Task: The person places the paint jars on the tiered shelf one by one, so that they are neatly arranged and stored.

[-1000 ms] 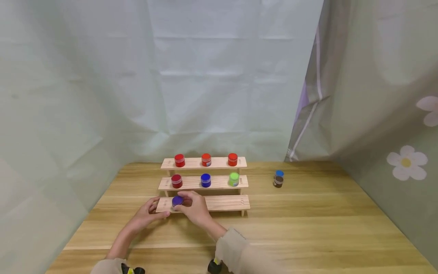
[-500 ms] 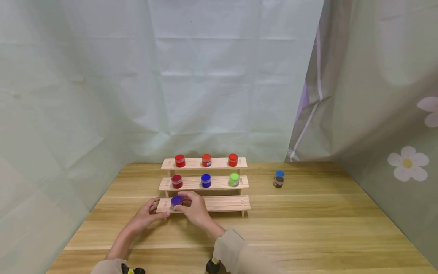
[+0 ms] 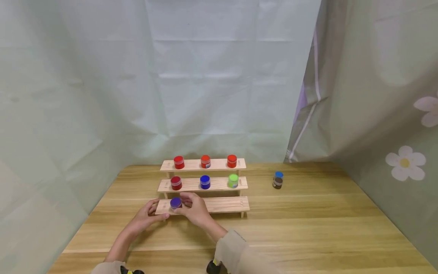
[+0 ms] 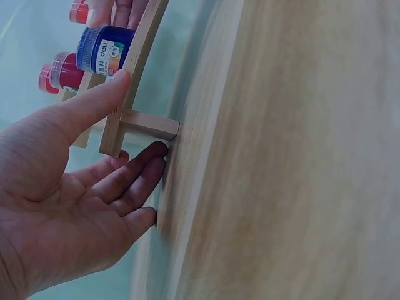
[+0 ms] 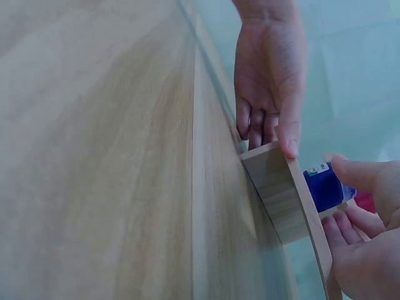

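Note:
A purple-blue paint jar [image 3: 176, 203] stands near the left end of the lowest tier of a wooden display rack [image 3: 226, 204]. My right hand [image 3: 196, 209] holds it from the right, thumb in front and fingers curled behind. In the right wrist view, that thumb presses the dark blue jar [image 5: 326, 187]. My left hand [image 3: 142, 220] grips the tier's left end. The left wrist view has its thumb [image 4: 94, 103] against the board's edge, with the other fingers below, beside the short leg [image 4: 150, 124]. A printed label shows on the jar [image 4: 103, 50] there.
On the middle tier stand a dark red jar [image 3: 176, 183], a blue jar [image 3: 205, 182] and a light green jar [image 3: 233, 180]. Red jars [image 3: 179, 162] line the top tier. A blue-lidded jar [image 3: 279, 174] and a dark jar [image 3: 278, 183] sit on the table to the right.
The purple-blue jar has shifted very slightly left on the lowest tier, and my right fingers have eased a little off its lid. My left hand stays at the tier's end.

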`<state>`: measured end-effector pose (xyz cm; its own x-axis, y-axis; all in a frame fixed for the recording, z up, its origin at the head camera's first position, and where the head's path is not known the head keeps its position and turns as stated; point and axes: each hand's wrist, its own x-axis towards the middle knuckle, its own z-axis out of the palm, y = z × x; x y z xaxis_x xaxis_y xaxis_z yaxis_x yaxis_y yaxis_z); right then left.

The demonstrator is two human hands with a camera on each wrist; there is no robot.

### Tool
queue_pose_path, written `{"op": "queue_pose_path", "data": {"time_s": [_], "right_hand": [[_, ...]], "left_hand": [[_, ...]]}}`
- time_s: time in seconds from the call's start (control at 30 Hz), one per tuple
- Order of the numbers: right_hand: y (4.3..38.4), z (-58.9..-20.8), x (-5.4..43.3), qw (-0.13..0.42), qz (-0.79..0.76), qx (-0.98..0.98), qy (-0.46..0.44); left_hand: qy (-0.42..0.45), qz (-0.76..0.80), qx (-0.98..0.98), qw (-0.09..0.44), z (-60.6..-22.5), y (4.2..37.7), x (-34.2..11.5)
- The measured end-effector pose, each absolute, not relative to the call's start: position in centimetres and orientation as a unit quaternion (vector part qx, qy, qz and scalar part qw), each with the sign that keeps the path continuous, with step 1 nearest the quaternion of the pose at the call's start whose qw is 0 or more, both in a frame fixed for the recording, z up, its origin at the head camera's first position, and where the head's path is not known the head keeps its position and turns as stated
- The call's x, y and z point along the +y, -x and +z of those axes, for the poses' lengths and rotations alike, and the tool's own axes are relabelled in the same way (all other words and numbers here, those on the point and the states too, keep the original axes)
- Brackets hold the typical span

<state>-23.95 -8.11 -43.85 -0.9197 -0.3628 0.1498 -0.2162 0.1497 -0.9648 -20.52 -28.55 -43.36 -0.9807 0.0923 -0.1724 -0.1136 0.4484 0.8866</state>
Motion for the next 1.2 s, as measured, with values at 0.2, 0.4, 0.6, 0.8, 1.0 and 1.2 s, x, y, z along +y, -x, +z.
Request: {"op": "queue_pose_path", "data": {"time_s": [0.2,0.4,0.6,0.8,1.0,1.2], "right_hand": [[23.4,-43.7,-7.2,0.050,-0.637,0.745,0.191],[23.3,-43.0,-6.3,0.026,-0.643,0.740,0.194],[23.1,-41.9,-5.1,0.020,-0.674,0.713,0.195],[22.9,-40.7,-3.8,0.004,-0.679,0.702,0.215],[23.3,-39.4,-1.7,-0.016,-0.666,0.706,0.241],[24.2,-38.1,1.1,-0.047,-0.668,0.710,0.216]], "left_hand": [[0.009,0.522,0.848,0.098,-43.2,20.5,-28.2],[0.007,0.517,0.850,0.098,-43.0,20.6,-28.3],[0.008,0.516,0.851,0.099,-43.0,20.6,-28.4],[0.017,0.512,0.853,0.103,-42.9,20.6,-28.4],[0.014,0.512,0.853,0.102,-43.1,20.6,-28.4],[0.010,0.512,0.853,0.100,-43.2,20.5,-28.5]]}}
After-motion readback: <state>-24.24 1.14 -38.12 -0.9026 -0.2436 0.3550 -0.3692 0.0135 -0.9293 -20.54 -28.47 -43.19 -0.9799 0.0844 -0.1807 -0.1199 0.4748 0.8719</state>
